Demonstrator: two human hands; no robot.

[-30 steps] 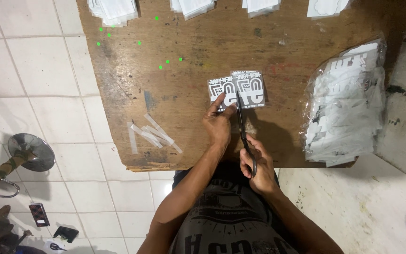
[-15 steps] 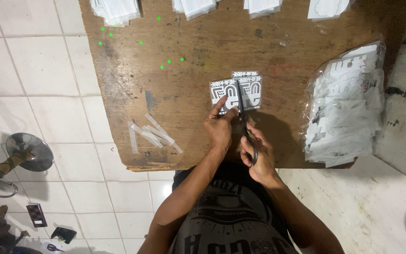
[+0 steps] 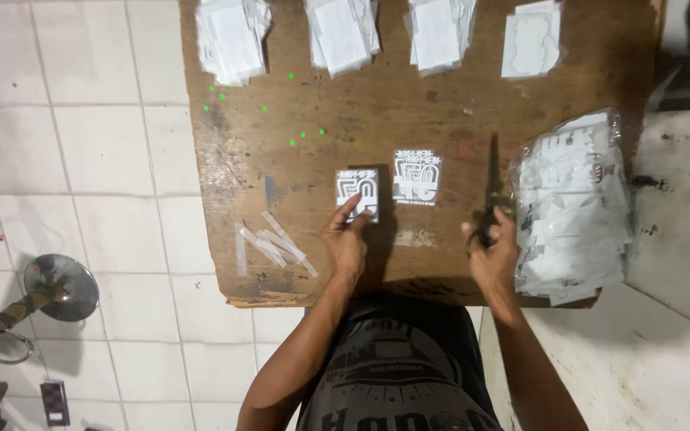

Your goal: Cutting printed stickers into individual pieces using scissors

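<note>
Wooden board [image 3: 409,104] — printed labels [image 3: 417,177], white stacks [image 3: 433,32]

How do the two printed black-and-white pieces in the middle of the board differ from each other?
The left printed piece lies under the left hand, whose fingers touch it; the right printed piece lies free, untouched. The left one sits lower on the wooden board, nearer the person; the right one sits farther up, closer to the scissors held by the right hand. Both are flat, similar-sized black-and-white prints.
</note>
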